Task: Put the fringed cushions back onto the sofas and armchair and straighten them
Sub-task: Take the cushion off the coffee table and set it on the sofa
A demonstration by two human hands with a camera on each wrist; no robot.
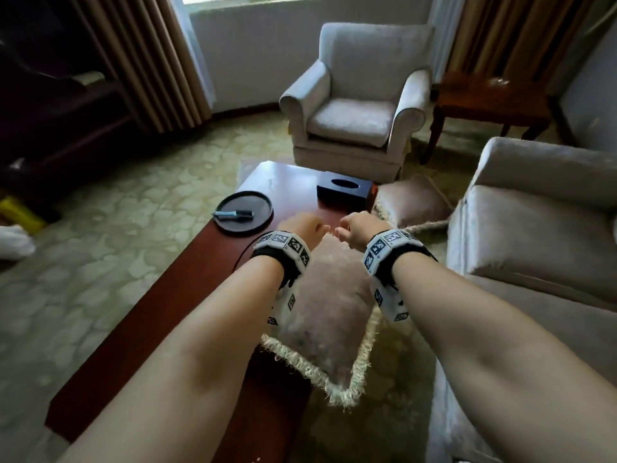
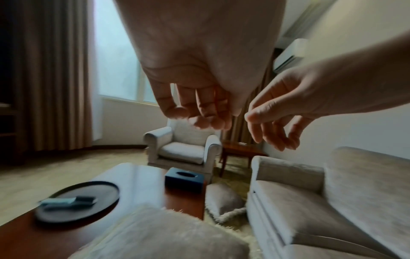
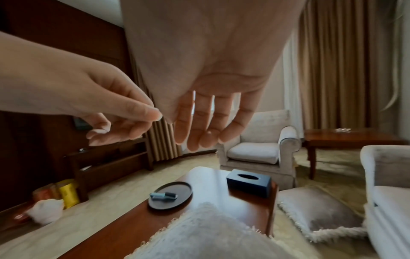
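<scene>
Though both forearms overlap it, the near cushion (image 1: 329,305) shows fringe.

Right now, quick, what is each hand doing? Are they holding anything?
Left hand: open, fingers loosely curled, holding nothing.
Right hand: open, fingers loosely curled, holding nothing.

Sitting room of a home or hotel suite: a pale upholstered armchair (image 1: 354,105) and matching sofa (image 1: 541,228) surround a low wooden table (image 1: 187,295) on patterned carpet (image 1: 117,202), with long pleated curtains (image 1: 150,55) framing a window (image 2: 115,52) and a wall-mounted air conditioner (image 2: 288,54).
</scene>
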